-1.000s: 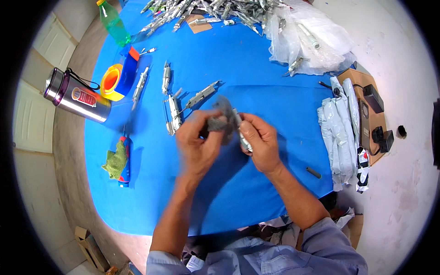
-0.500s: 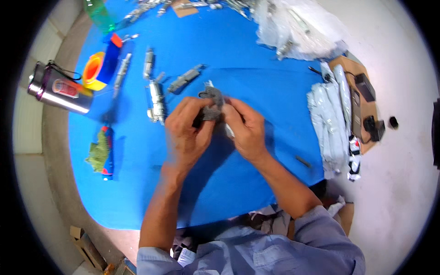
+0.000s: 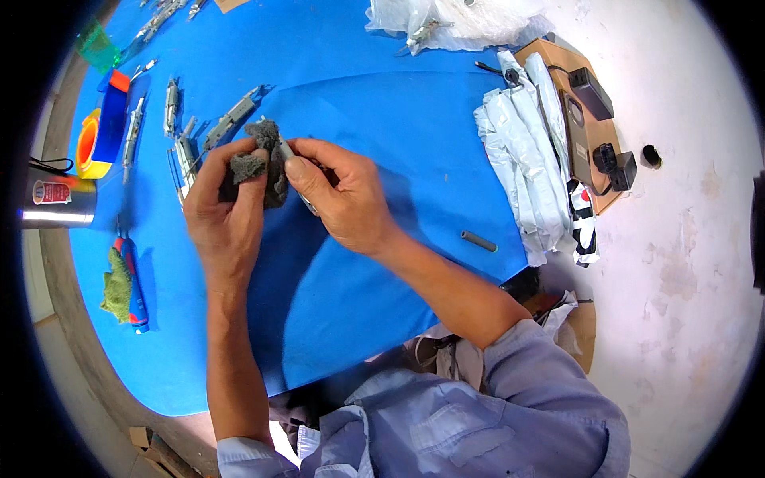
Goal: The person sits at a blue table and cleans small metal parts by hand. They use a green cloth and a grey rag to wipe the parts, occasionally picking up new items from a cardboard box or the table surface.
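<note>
My left hand (image 3: 227,207) pinches a dark grey cloth (image 3: 263,135), bunched between thumb and fingers. Against it, my right hand (image 3: 347,191) grips a slim, light-coloured metal piece (image 3: 285,148); most of this piece is hidden by the fingers and cloth. Just beyond my left hand lie two jointed metal parts, one slanted (image 3: 231,119) and one partly covered by the hand (image 3: 185,159). A smaller metal part (image 3: 171,105) rests farther off. Right of my hands, a short dark grey rod (image 3: 479,240) lies on the blue table (image 3: 398,295).
At left are a red-and-blue-handled screwdriver (image 3: 135,287), a green cloth (image 3: 118,287), a yellow-orange ring (image 3: 88,143) and a steel flask (image 3: 60,203). White plastic packages (image 3: 518,159) and cardboard with a black adapter (image 3: 591,93) lie at right; clear bags (image 3: 454,24) at the back.
The view has turned, so the table things sit farther left and higher in the picture. Both hands stay together at the cloth; the metal piece in my right hand shows more clearly.
</note>
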`<state>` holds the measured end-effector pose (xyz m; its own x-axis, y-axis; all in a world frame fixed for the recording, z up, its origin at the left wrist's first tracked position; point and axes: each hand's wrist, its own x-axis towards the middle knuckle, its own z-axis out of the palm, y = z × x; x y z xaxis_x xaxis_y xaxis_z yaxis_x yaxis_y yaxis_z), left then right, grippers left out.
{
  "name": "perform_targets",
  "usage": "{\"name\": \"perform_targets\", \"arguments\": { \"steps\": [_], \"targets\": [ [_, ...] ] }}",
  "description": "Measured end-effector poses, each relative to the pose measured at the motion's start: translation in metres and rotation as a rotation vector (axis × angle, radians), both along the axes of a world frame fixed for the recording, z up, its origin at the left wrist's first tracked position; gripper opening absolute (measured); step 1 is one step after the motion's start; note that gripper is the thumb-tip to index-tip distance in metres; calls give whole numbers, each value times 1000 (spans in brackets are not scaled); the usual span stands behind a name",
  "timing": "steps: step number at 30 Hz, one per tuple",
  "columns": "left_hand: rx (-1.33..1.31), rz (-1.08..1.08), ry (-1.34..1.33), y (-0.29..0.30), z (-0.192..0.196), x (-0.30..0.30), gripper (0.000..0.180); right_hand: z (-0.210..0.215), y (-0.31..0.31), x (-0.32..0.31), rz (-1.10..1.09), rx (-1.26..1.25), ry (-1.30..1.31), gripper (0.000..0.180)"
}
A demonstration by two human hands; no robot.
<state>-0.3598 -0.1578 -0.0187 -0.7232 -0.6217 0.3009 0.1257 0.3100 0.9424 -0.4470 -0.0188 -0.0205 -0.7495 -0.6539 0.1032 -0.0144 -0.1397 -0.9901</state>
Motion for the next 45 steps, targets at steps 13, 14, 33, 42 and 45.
{"name": "perform_targets", "arguments": {
  "steps": [13,14,33,42,45],
  "targets": [
    [63,-216,-69,7,0,3,20,-5,-2,-8,-145,-58,-43,31],
    [25,-205,-95,8,2,3,19,-8,-3,-10,-149,-95,-95,31],
    [121,-173,-59,10,4,0,16,1,1,-1,-141,22,82,29],
    [189,-268,-82,8,13,2,16,2,-1,-1,-158,19,-9,34],
    [175,-346,-126,5,17,3,15,-10,-1,-4,-207,-30,-47,36]
  ]
}}
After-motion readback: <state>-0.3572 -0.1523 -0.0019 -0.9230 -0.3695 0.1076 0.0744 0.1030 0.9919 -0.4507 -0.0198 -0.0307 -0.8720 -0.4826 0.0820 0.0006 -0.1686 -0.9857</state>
